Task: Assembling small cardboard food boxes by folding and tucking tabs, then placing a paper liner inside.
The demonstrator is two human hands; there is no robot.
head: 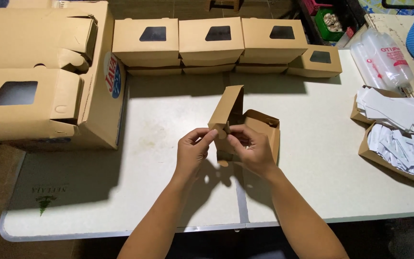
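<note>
Two bare forearms reach up from the bottom edge of the frame to the middle of a white folding table [120,158], where both hands work a small brown cardboard box [252,125] that is only partly folded. Its lid flap stands upright above the hands and its body sits open just behind them. Thin card like this looks light and fairly stiff but easy to crease, so it is probably best gripped at flap edges and fold lines, not squeezed on its walls. Left hand [192,151] has its fingers curled, thumb and forefinger pinching a small tab at the box's front. Right hand [252,151] is partly closed, fingertips pressing the same tab from the other side. Finished window boxes [212,41] line the top of the frame, flat box blanks [29,100] are stacked upper left, and trays of white paper slips [398,144] sit at right
</note>
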